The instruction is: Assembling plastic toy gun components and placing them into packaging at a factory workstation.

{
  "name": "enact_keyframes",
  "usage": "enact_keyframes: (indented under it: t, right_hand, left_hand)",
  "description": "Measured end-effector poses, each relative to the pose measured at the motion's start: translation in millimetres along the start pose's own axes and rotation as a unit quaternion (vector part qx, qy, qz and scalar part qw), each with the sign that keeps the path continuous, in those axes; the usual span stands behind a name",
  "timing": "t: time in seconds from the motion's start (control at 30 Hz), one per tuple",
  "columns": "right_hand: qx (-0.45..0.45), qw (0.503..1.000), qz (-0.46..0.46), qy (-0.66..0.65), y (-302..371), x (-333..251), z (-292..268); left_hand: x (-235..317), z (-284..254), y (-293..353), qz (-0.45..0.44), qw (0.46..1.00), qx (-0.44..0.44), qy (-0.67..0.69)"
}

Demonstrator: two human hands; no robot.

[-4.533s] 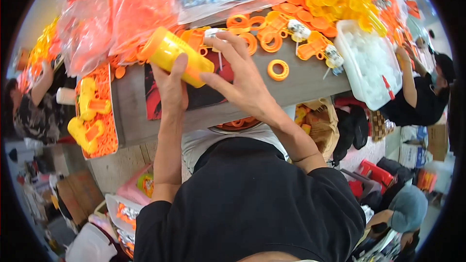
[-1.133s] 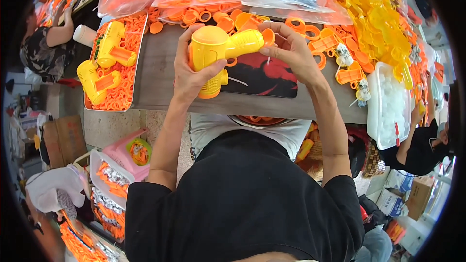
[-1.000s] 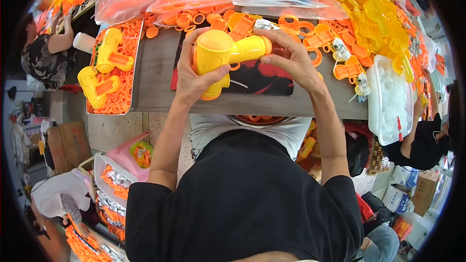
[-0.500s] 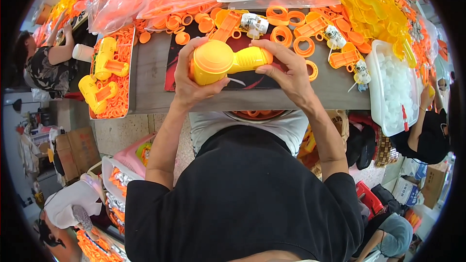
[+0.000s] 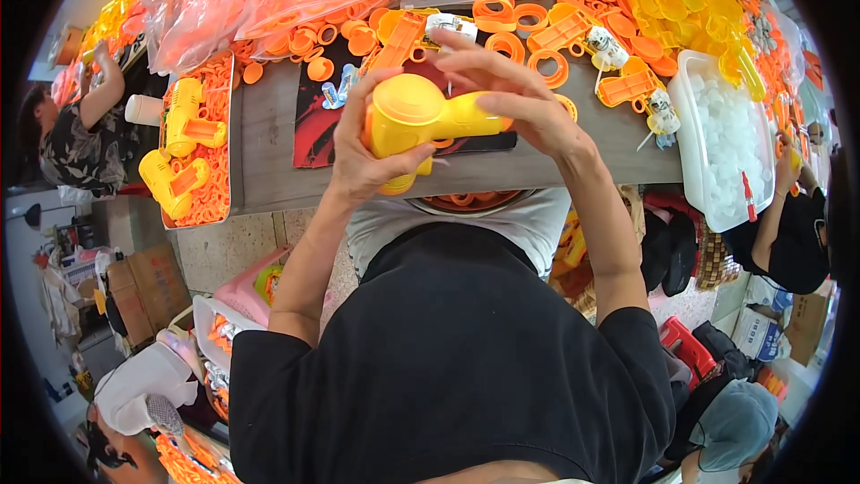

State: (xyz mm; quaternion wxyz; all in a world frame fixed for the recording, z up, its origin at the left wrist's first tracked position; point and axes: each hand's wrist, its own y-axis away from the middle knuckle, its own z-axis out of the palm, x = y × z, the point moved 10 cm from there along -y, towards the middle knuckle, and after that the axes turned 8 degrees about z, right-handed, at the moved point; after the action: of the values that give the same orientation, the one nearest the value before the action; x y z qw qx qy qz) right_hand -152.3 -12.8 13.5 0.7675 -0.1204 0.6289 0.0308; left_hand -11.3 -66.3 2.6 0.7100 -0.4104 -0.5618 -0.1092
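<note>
A yellow plastic toy hair dryer point(image 5: 408, 112), with a round orange-yellow cap facing up, is held over the table's front edge. My left hand point(image 5: 363, 157) is closed round its rounded body, the thumb in front and the fingers behind. At the other end, my right hand point(image 5: 542, 116) is beside the narrow ribbed part that points right. Its fingers are stretched out and apart, slightly blurred, and one fingertip lies at the yellow end. Beneath the toy is a dark red and black mat point(image 5: 313, 139). A small clear-blue part point(image 5: 339, 90) lies on the mat by my left fingers.
A tray of orange rings point(image 5: 210, 181) at left carries two yellow dryer bodies point(image 5: 184, 116). Orange rings point(image 5: 546, 67) and orange holders with white motors point(image 5: 609, 49) lie behind. A white tub point(image 5: 699, 161) of translucent pieces stands right, near yellow transparent parts point(image 5: 685, 0). Co-workers sit both sides.
My right hand has loosened from the narrow end and its fingers have lifted and spread. The toy has tilted, showing more of its lower part. My left hand keeps its hold.
</note>
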Motion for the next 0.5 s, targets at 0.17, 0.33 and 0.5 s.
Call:
enact_keyframes:
  t: [0.17, 0.33, 0.5]
  right_hand:
    - [0.057, 0.956, 0.103, -0.268, -14.4, 25.7, 0.7]
    - [0.108, 0.951, 0.204, -0.204, -3.7, 43.2, 6.8]
    - [0.146, 0.968, 0.135, -0.153, -4.6, 23.0, -0.3]
  left_hand:
    - [6.5, 10.0, 2.4, 0.03, 0.997, -0.011, -0.077]
    - [22.2, 11.9, 6.5, 0.068, 0.987, -0.029, -0.141]
    - [38.1, 16.7, 8.7, 0.145, 0.969, -0.019, -0.199]
